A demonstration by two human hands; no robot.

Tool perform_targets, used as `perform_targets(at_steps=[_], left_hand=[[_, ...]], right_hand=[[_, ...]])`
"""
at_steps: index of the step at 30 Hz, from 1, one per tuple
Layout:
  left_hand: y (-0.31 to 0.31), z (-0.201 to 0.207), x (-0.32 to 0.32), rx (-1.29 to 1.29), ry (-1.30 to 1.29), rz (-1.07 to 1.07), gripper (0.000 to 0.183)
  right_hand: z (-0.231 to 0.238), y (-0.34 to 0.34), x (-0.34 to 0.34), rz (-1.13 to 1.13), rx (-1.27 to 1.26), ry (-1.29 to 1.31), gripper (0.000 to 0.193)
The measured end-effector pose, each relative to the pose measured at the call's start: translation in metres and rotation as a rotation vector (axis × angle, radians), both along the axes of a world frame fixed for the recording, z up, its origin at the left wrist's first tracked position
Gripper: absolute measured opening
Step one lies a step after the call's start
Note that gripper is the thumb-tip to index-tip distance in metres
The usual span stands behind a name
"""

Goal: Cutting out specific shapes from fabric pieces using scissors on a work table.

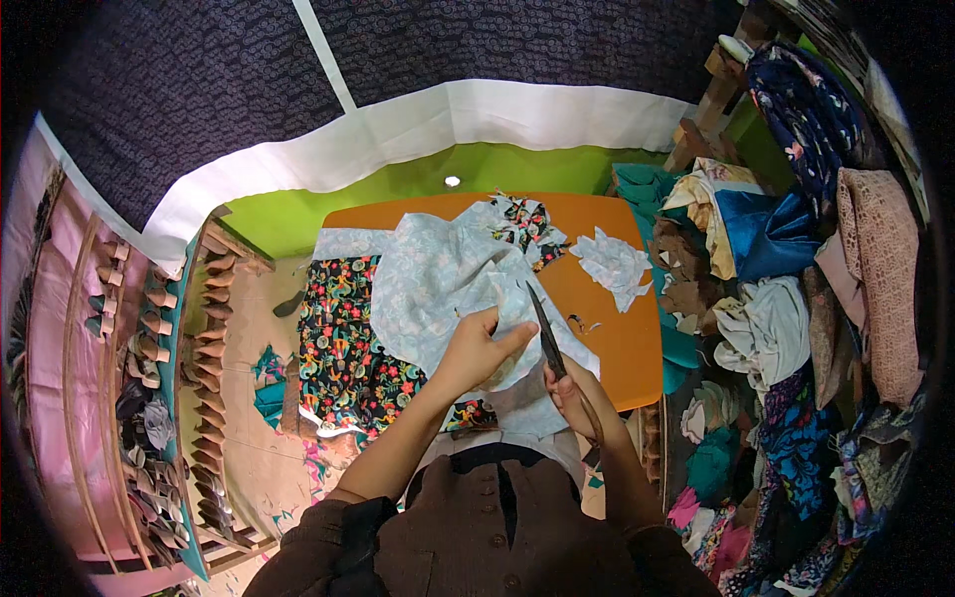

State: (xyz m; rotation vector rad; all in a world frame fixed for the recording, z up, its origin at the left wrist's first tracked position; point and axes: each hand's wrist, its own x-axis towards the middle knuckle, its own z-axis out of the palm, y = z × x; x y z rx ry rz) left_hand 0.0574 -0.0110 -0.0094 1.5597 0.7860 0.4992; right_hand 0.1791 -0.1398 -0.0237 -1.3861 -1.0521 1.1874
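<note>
In my right hand (574,396) is a pair of dark scissors (550,343), its blades pointing up and away from me, close to the cloth's right edge. My left hand (479,350) grips the pale fabric piece (438,264), thumb on top; the fingers underneath are partly hidden by cloth. This piece is bluish white with a faint pattern and lies bunched over the table. Under its left side spreads black fabric (338,328) with a colourful floral print. A crumpled scrap of the same print (522,219) rests at the far edge.
The orange table (622,363) has rounded corners. On its right sit a pale crumpled scrap (610,267) and small trimmings (585,324). Heaped fabrics (766,328) line the right side. Wooden racks of shoe lasts (209,368) stand left. A dark patterned curtain (537,45) hangs ahead.
</note>
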Motion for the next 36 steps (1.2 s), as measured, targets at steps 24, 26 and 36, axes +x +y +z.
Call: perform_targets(at_steps=[24,26,36], left_hand=[[0.004,-0.001,-0.004,0.071,-0.033,-0.009,0.016],[0.002,0.005,-0.006,0.109,0.066,-0.041,0.015],[0.004,0.008,-0.011,-0.064,0.041,-0.047,0.018]], right_hand=[[-0.014,-0.008,0.001,0.018,0.047,-0.203,0.061],[-0.011,-0.008,0.0,0.039,0.041,-0.137,0.062],[0.004,-0.004,0.002,0.088,-0.04,-0.224,0.064]])
